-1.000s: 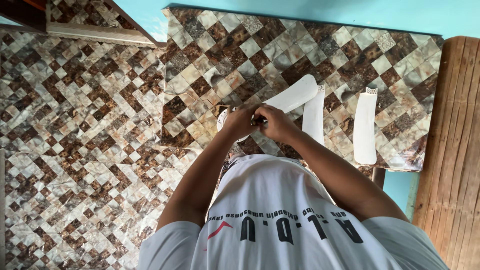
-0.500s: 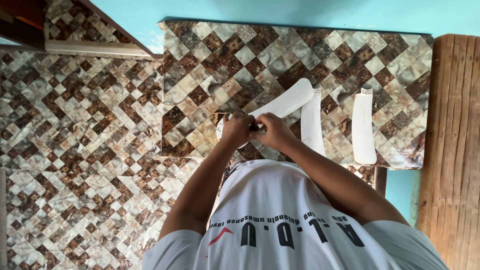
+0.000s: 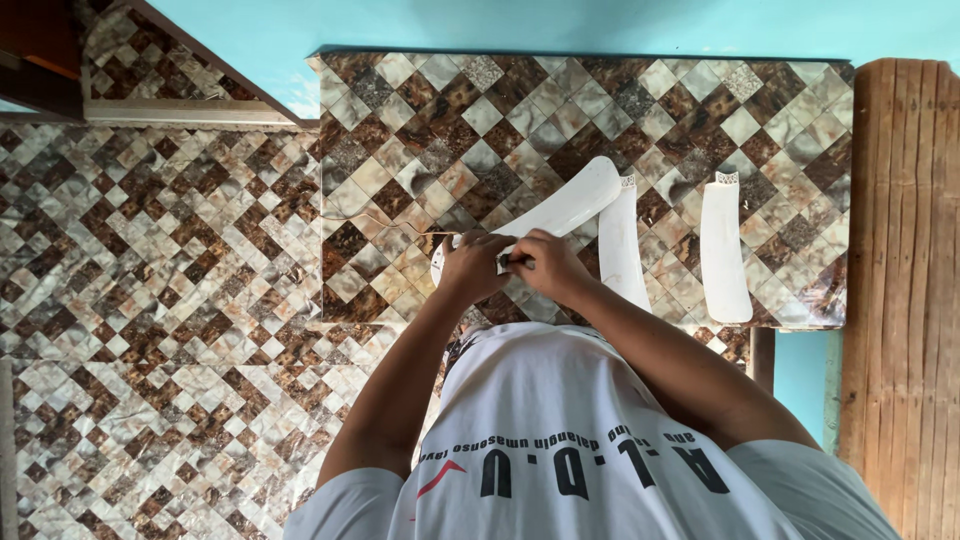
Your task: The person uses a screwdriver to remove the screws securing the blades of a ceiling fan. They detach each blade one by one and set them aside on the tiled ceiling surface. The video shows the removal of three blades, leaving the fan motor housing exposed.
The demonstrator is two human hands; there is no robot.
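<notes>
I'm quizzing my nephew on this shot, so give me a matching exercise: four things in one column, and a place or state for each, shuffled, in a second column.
Things:
1. left hand
2. angled white blade
3. far-right white blade
4. wooden panel

Places or states:
A. lies alone on the tiled table
B. picture's right edge
C. pressed against the right hand
D. one end under both hands

Pairs: 1-C, 2-D, 3-A, 4-B

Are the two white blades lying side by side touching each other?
Apart. The head view shows patterned tabletop between the middle white blade and the right white blade.
</notes>
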